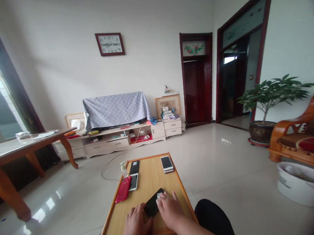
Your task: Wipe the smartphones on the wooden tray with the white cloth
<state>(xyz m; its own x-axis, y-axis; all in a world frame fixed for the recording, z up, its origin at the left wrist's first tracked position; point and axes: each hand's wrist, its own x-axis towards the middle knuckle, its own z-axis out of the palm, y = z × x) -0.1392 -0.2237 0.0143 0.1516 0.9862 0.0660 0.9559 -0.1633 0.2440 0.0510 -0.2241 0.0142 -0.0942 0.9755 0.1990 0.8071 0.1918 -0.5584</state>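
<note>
A black phone point(151, 207) lies at a slant on the near part of a small wooden table point(150, 178). My left hand point(136, 224) is at its lower left edge, fingers bent on the tabletop and thumb against the phone, steadying it. Over the phone's upper right side is my right hand point(169, 208). Its fingertips press a small whitish piece point(159, 195) onto the phone; what the piece is cannot be made out.
At the table's left edge are a red phone point(123, 189), a white phone point(133, 182), a black phone-like slab point(134, 166) and a clear pump bottle point(124, 169). White phones point(167, 163) sit stacked at the far right corner. My dark-clothed knee point(214, 221) is right of the table.
</note>
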